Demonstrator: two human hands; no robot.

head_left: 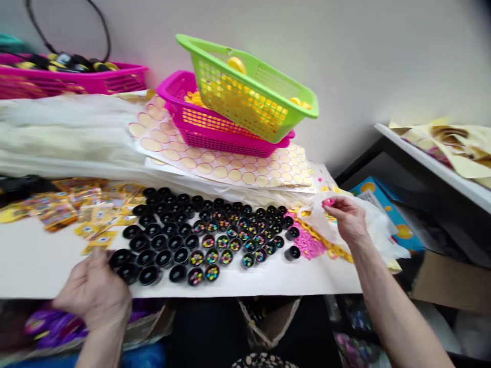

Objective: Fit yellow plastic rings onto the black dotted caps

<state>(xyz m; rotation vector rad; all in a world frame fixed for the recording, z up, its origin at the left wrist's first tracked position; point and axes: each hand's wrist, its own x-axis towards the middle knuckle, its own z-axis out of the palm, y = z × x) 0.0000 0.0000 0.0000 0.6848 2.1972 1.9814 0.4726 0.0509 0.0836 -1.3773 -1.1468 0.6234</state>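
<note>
My left hand [95, 286] rests on the table's left side, its fingers against the nearest black cups [121, 257]; it is somewhat blurred and seems to grip nothing. Many small round black cups stand in rows. Those on the left look unfilled, while cups toward the middle and right, such as one filled cup [212, 272], contain small multicoloured pellets. At the right, my right hand [348, 219] is closed in a pinch on a small pink piece [328, 203], held over a translucent plastic bag [364, 225]. Beside the bag lies a heap of pink pieces [307, 243].
A green basket [257, 76] of yellow pieces sits tilted in a pink basket [226, 143], on sticker sheets [215, 168]. Orange packets [57, 209] lie at left. Another pink basket [95, 79] stands behind. A blue box [387, 204] and a white shelf [433, 158] are at right.
</note>
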